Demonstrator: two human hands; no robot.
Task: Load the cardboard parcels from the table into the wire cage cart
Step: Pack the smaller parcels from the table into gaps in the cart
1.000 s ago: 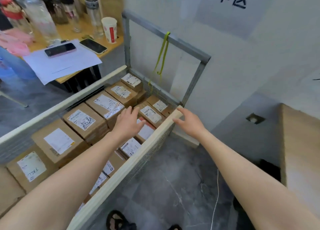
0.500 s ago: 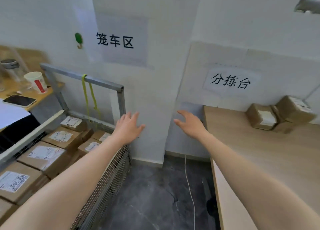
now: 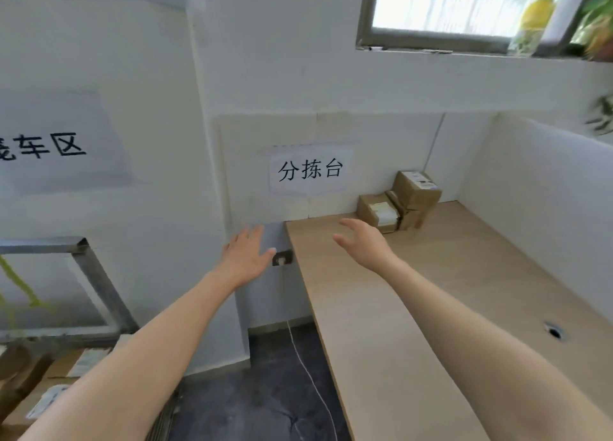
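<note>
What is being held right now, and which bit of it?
Nothing is held. The left grip and the right grip are open, empty hands in the air, not touching the parcels at the back of the table.

Open approach across table surface in front of parcels. Back wall directly behind parcels; side wall near their right. Right hand in front of parcels.

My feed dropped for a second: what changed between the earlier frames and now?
The view swung from the cage cart to the table. The left hand left the cart's parcels, the right hand came off its rail; both now reach open and empty toward the table parcels. Those parcels stayed put.
</note>
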